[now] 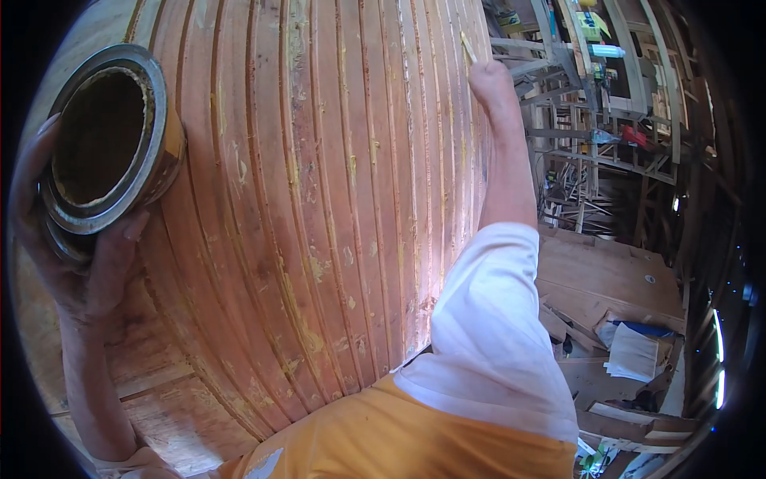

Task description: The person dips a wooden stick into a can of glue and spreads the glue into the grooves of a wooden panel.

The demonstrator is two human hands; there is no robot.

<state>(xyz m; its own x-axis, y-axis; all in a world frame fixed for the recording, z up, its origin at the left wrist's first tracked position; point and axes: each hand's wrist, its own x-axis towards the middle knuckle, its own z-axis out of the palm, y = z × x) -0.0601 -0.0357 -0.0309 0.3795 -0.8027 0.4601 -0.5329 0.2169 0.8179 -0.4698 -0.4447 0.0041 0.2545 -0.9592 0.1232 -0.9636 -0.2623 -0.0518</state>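
My left hand (pixel 88 279) is wrapped round an open metal can (pixel 165 156) at the left, tilted so that its mouth faces me. Brown-yellow residue coats its inner rim, and the inside is dark. Far up at the right edge of the planked wooden surface (pixel 319 199), my right hand (pixel 492 84) is closed on a thin, pale yellow stick-like tool (pixel 467 46). Its tip lies against or very near the planks; which one I cannot tell. Yellowish filler runs along many seams between the planks, with smears on the wood.
Wooden framing (pixel 630 104) and stacked timber fill the right side. Lower right, a broad wooden board (pixel 610 275) lies near a white sheet (pixel 633 351) and several scraps. My body, in an orange and white shirt (pixel 415 431), is close to the planks.
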